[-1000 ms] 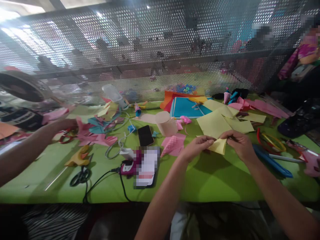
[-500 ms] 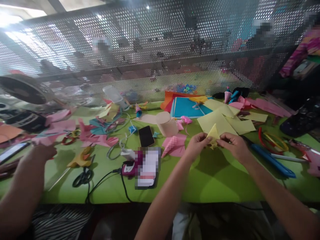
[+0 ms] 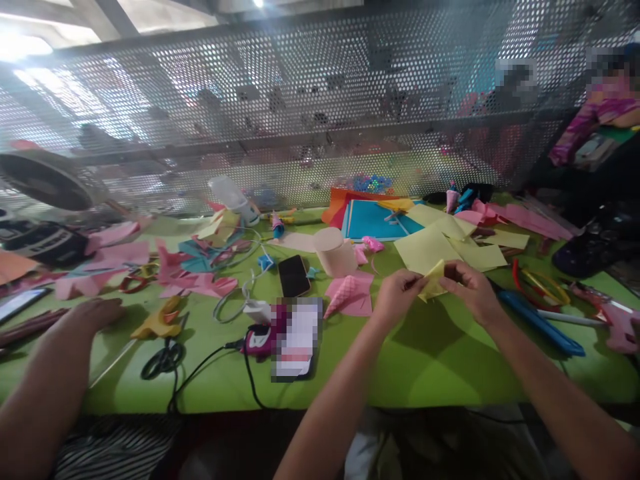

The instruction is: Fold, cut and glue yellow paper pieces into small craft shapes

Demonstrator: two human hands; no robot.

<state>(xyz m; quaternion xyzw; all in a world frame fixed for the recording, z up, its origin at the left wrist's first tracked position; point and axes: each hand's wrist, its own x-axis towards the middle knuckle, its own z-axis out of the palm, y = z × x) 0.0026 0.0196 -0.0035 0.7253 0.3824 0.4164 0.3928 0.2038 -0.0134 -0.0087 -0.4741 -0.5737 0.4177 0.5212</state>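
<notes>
Between my two hands, above the green tabletop (image 3: 400, 380), is a small piece of folded yellow paper (image 3: 433, 280). My left hand (image 3: 400, 291) pinches its left edge with thumb and fingertips. On the other side my right hand (image 3: 467, 283) grips it, fingers curled and thumb toward the paper. Just behind it lie larger pale yellow sheets (image 3: 425, 247). A pink cone of paper (image 3: 344, 293) rests on a pink sheet to the left of my left hand. Right of my right hand lies a blue tool (image 3: 543, 323), its kind unclear.
At the left, another person's hand (image 3: 97, 312) rests on the table beside a yellow glue gun (image 3: 157, 320). A dark phone (image 3: 294, 275), a phone with a lit screen (image 3: 299, 340) and cables lie mid-table. A perforated metal screen (image 3: 300, 113) stands behind.
The folded yellow paper has tilted to the right and lowered between my hands, and my right fingers have shifted over its upper edge. The other person's hand has flattened toward the table.
</notes>
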